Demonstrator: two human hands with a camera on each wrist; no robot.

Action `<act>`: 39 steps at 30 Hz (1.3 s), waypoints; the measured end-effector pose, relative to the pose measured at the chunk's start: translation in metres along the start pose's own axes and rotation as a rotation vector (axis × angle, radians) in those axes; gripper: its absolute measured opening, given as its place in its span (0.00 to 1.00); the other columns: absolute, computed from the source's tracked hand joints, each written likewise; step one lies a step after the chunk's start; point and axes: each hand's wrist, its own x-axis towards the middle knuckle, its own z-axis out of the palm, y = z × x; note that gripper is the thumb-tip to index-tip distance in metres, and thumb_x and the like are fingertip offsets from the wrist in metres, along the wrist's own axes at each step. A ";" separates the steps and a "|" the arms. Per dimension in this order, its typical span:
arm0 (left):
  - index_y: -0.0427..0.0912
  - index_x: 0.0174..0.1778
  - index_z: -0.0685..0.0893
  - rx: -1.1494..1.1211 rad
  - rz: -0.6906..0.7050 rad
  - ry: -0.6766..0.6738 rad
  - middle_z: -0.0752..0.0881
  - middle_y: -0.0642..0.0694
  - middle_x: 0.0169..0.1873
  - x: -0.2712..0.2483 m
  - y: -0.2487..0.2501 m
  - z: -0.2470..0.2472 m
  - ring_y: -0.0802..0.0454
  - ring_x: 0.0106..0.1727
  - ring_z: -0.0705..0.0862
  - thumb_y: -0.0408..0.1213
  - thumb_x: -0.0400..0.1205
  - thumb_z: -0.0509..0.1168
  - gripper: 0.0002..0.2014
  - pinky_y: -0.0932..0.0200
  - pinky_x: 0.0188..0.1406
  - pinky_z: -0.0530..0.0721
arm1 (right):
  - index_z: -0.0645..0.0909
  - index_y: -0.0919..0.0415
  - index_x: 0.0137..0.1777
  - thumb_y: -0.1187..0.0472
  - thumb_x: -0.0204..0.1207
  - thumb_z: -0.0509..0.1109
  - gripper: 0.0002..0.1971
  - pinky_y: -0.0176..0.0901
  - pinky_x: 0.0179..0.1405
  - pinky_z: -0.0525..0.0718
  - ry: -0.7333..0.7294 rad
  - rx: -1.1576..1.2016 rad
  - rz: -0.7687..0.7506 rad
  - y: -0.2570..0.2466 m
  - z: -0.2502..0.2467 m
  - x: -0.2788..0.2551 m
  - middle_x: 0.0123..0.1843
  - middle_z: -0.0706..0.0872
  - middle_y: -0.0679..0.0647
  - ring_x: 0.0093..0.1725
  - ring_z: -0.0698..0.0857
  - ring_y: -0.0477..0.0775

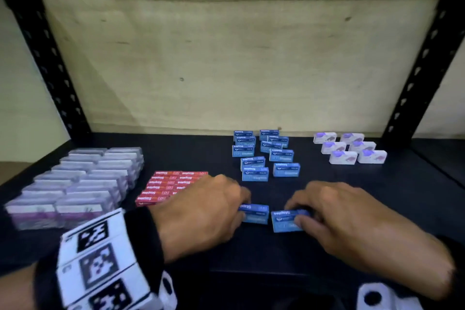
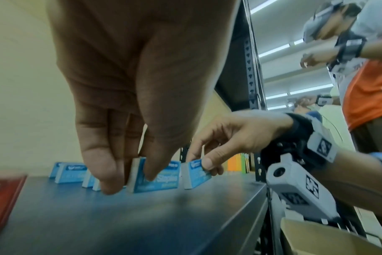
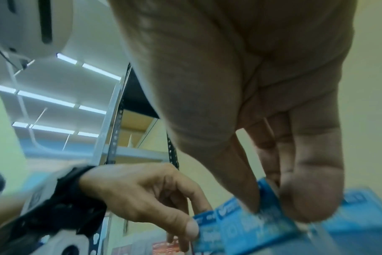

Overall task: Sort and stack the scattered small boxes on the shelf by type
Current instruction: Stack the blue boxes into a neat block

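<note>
Head view: left hand point(image 1: 201, 211) pinching one blue staples box point(image 1: 255, 213) on the dark shelf point(image 1: 201, 153), right hand point(image 1: 352, 216) pinching a second blue box point(image 1: 284, 221) just beside it, both nearer than the blue box rows point(image 1: 264, 153). Red boxes point(image 1: 166, 184) left of the rows, white boxes point(image 1: 349, 147) right.

Left wrist view: fingers point(image 2: 107, 169) and thumb clamped on an upright blue box.

Right wrist view: fingers point(image 3: 312, 186) and thumb gripping a blurred blue box.
</note>
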 end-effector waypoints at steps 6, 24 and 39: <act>0.58 0.61 0.81 -0.376 -0.051 0.232 0.75 0.63 0.49 -0.019 0.012 0.033 0.64 0.51 0.77 0.47 0.86 0.61 0.09 0.70 0.55 0.73 | 0.82 0.35 0.60 0.50 0.83 0.65 0.10 0.31 0.49 0.76 0.211 0.308 0.014 0.021 0.046 -0.016 0.49 0.77 0.37 0.48 0.80 0.39; 0.61 0.56 0.87 -0.782 -0.125 0.459 0.81 0.66 0.46 -0.018 0.022 0.072 0.61 0.43 0.81 0.42 0.81 0.70 0.10 0.77 0.39 0.73 | 0.86 0.36 0.60 0.56 0.81 0.71 0.13 0.34 0.44 0.79 0.377 0.595 -0.071 0.051 0.082 -0.017 0.51 0.82 0.45 0.44 0.84 0.50; 0.64 0.61 0.85 -0.780 -0.146 0.443 0.80 0.65 0.48 -0.017 0.022 0.071 0.59 0.45 0.82 0.49 0.79 0.71 0.14 0.75 0.42 0.75 | 0.86 0.35 0.60 0.50 0.80 0.69 0.12 0.37 0.44 0.81 0.389 0.581 -0.072 0.047 0.081 -0.017 0.50 0.82 0.44 0.43 0.84 0.50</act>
